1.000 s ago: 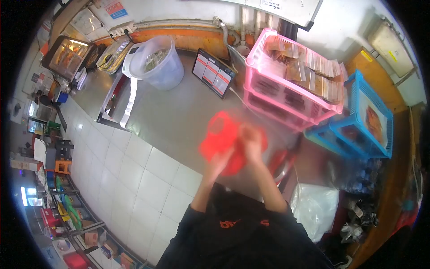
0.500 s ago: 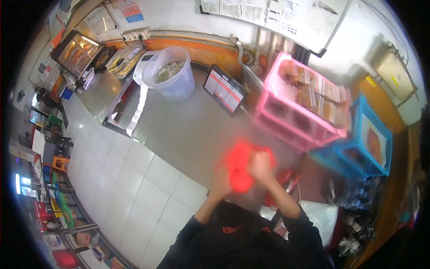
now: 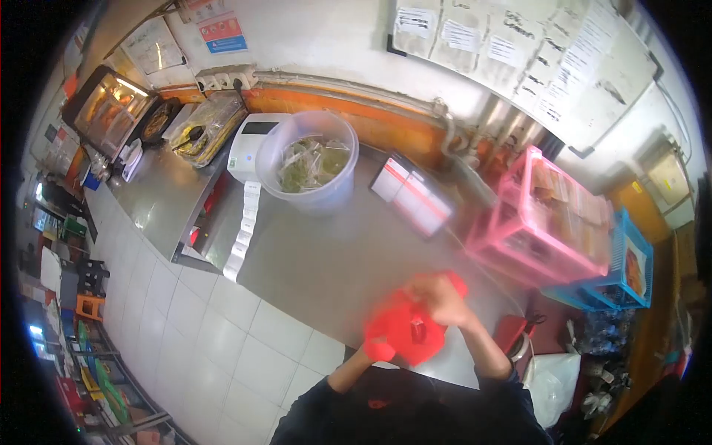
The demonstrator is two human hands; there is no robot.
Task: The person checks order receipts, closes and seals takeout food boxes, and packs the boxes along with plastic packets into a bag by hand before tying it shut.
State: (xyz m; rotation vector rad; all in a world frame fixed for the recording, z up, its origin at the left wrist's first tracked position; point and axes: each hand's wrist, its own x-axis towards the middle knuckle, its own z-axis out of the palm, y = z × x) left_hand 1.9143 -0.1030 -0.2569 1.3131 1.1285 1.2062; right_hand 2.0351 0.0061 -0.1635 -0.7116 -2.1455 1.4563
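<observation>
Both of my hands hold a thin red plastic bag (image 3: 404,326) just above the near edge of the steel counter (image 3: 326,252). My right hand (image 3: 443,299) grips the bag's top, its fingers closed on the plastic. Most of my left hand (image 3: 374,348) is wrapped in the red plastic at the bag's lower left. Something small and dark shows through the bag near its middle.
A clear plastic tub (image 3: 310,169) of packets stands at the back next to a receipt printer (image 3: 248,156) with a paper strip hanging down. A tablet (image 3: 413,200) leans at centre. Pink basket rack (image 3: 549,222) and blue basket (image 3: 627,271) sit right. Tiled floor lies left.
The view has swung, so the counter items sit lower and more to the right. My hands have drawn the red bag toward my body and spread it lower.
</observation>
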